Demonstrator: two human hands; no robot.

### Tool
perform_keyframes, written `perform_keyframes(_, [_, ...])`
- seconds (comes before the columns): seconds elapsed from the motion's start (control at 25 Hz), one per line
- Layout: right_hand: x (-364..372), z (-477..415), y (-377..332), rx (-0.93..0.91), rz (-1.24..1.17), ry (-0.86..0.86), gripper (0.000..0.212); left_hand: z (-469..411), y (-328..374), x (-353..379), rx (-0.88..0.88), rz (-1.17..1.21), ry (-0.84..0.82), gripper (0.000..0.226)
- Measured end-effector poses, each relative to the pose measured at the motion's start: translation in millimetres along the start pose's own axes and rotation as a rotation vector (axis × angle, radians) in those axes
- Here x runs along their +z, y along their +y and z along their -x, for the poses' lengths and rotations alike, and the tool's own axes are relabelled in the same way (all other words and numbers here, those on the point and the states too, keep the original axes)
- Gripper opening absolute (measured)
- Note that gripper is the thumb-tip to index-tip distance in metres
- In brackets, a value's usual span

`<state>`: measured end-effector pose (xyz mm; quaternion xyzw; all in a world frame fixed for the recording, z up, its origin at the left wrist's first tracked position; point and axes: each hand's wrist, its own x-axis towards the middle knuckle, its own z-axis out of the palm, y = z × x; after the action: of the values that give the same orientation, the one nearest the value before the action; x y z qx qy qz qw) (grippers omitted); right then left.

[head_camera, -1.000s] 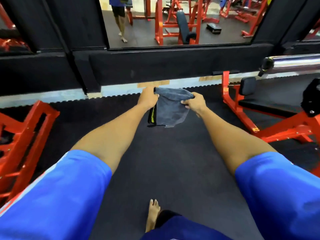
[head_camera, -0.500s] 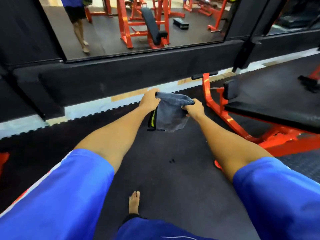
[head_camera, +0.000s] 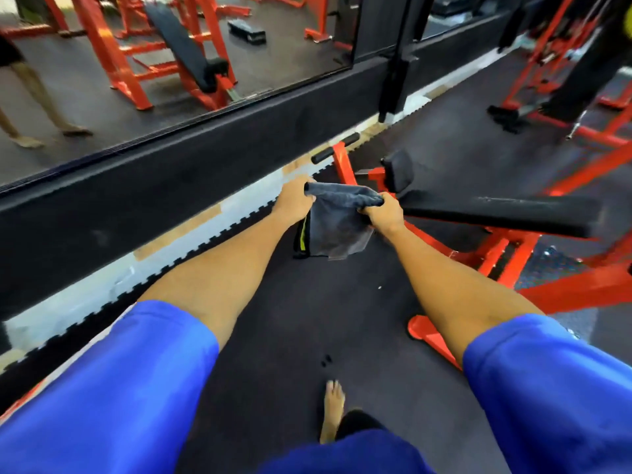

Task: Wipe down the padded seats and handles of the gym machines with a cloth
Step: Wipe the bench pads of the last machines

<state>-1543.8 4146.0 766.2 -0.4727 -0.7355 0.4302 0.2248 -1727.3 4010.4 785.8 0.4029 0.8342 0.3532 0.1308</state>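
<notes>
A grey cloth (head_camera: 337, 227) with a black and yellow edge hangs in front of me at arm's length. My left hand (head_camera: 294, 201) grips its top left corner and my right hand (head_camera: 384, 212) grips its top right corner. Just right of the cloth lies a low bench with a long black padded seat (head_camera: 496, 213) on a red frame (head_camera: 496, 258). A small black pad (head_camera: 398, 171) stands at the bench's far end. A black handle bar (head_camera: 335, 148) sticks out beyond it.
A wall mirror (head_camera: 171, 63) above a black padded ledge (head_camera: 191, 165) runs along the left, reflecting red machines and a person's legs. More red machine frames (head_camera: 561, 70) stand at the far right. Black rubber floor (head_camera: 307, 319) lies under my bare foot (head_camera: 333, 408).
My view has swung right and moved closer to the bench, so more of its black seat shows. Both hands keep the same hold on the cloth.
</notes>
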Motion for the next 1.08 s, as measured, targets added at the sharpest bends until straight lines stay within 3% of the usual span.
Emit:
perform_keyframes(0.2, [-3, -139, 35, 0.093, -0.008, 0.079, 0.037, -143, 6, 74, 0.046, 0.019, -0.068, 0.022])
perform_keyframes(0.32, [-16, -215, 57, 0.086, 0.091, 0.067, 0.029, -216, 19, 113, 0.064, -0.002, -0.142, 0.019])
perform_keyframes(0.48, [-40, -323, 66, 0.113, 0.24, 0.032, 0.035, -309, 40, 153, 0.053, 0.016, -0.209, 0.023])
perform_keyframes(0.88, [-38, -506, 109, 0.215, 0.028, 0.074, 0.014, -522, 56, 267, 0.066, -0.054, -0.361, 0.02])
perform_keyframes(1.08, [-42, -597, 110, 0.279, -0.025, 0.147, 0.023, -625, 63, 316, 0.067, -0.078, -0.439, 0.024])
